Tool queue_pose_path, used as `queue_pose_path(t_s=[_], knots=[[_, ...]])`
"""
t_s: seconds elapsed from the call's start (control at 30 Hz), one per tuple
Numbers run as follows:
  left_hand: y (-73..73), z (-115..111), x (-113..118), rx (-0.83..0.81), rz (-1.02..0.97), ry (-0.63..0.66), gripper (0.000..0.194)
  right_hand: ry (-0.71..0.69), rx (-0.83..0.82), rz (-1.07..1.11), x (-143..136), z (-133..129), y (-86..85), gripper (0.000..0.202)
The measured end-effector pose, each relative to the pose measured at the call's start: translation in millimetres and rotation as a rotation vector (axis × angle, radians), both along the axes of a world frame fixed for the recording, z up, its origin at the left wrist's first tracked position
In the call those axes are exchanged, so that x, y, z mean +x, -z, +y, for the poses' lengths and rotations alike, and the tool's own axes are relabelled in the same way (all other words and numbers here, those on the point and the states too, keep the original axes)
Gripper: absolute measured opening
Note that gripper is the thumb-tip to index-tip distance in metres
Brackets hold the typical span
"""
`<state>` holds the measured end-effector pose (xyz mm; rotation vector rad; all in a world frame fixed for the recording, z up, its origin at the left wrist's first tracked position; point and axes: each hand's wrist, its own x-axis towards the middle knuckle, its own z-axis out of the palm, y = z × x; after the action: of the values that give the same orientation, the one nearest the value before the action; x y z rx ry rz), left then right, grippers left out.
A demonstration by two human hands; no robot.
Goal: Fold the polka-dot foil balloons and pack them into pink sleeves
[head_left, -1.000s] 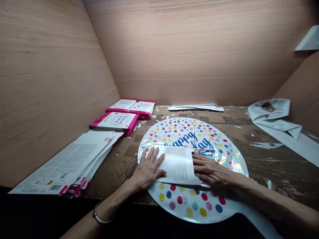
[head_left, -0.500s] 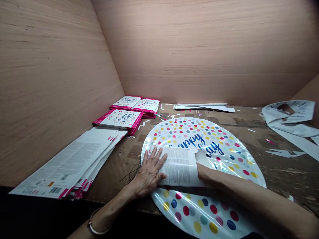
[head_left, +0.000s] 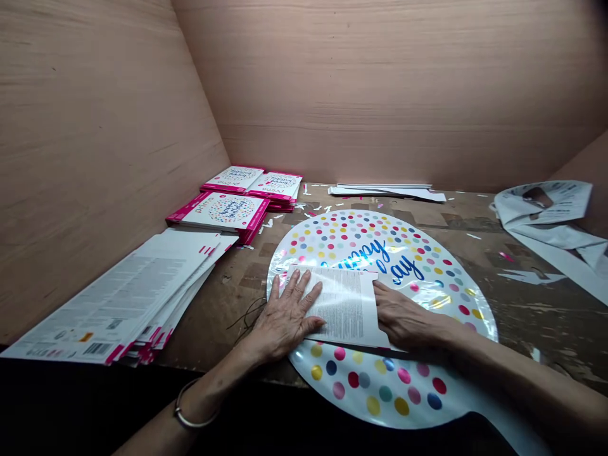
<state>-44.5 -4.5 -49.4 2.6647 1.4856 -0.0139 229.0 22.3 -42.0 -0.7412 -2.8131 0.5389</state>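
A round foil balloon [head_left: 446, 278] with coloured dots and blue lettering lies flat and overhangs the table's front edge. Across its middle rests a white printed card sleeve [head_left: 344, 307]. My left hand [head_left: 285, 320] lies spread on the sleeve's left part, fingers apart. At the sleeve's right end is my right hand [head_left: 401, 316], its fingers bent against the edge; the fingertips are partly hidden, so whether they grip anything is unclear.
Flat printed cards [head_left: 123, 297] are piled at the left. Behind them stand stacks of pink-edged packets [head_left: 223, 211]. White strips [head_left: 387, 192] lie along the back wall, crumpled white paper [head_left: 546, 215] at the right. Scraps dot the brown table [head_left: 527, 316].
My right hand has come back into view at the sleeve's right end, where a flap stood up before. The balloon and sleeve sit slightly higher in view.
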Motion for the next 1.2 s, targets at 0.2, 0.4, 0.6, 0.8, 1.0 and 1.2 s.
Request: queue_pose_path(t_s=[0.2, 0.4, 0.6, 0.8, 1.0, 1.2], knots=[[-23.7, 2.2, 20.5, 0.072, 0.093, 0.041, 0.06, 0.355, 0.148, 0.104, 58.2, -35.0, 1.0, 0.03], [-15.7, 5.0, 78.3, 0.075, -0.014, 0.211, 0.077, 0.438, 0.206, 0.196, 33.8, -43.0, -5.9, 0.026], [4.2, -1.9, 92.0, 0.053, -0.004, 0.173, 0.078, 0.36, 0.14, 0.049, 16.3, -37.6, -1.4, 0.02], [0.9, -2.5, 90.5, 0.064, -0.009, 0.177, 0.077, 0.289, 0.21, -0.131, 11.7, -37.7, -6.7, 0.021], [5.9, -3.5, 90.0, 0.089, -0.032, 0.18, 0.075, 0.216, 0.387, -0.298, 5.0, -38.1, -7.7, 0.018], [5.3, -4.4, 88.5, 0.092, -0.035, 0.199, 0.066, 0.15, 0.63, -0.498, -9.4, -48.9, -11.9, 0.019]])
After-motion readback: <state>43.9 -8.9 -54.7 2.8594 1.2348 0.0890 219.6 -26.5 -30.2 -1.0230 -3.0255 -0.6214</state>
